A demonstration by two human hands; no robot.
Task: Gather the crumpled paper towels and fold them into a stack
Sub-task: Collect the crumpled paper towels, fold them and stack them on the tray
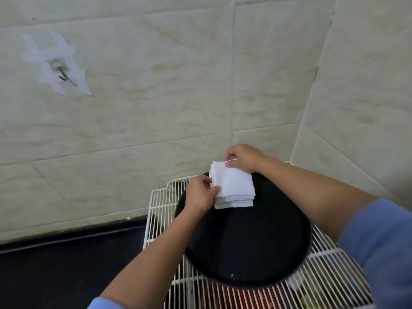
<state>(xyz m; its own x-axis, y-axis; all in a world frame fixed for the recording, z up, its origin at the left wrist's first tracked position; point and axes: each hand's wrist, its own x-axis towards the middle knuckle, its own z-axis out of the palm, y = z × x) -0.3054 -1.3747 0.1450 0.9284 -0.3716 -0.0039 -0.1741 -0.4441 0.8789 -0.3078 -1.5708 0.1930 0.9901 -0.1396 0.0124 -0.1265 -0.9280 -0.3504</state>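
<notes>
Head view, looking down into a tiled corner. A squared stack of folded white paper towels [235,189] sits over the far part of a round black tray [245,244]; whether its underside touches the tray cannot be told. The tray rests on a white wire rack [159,205], through whose bars red shapes show near the bottom edge.

The left hand [199,194] grips the stack at its near left corner, thumb on top and fingers curled around the edge. The right hand [244,159] is at the far right corner, where its curled fingers pinch the top sheet and lift a small fold of it. Both forearms reach in from the bottom edge, each ending in a blue sleeve [379,246].

A metal hook [64,75] hangs high on the left of the pale tiled wall [167,97], held under crossed strips of clear tape. A dark surface [55,270] lies left of the rack.
</notes>
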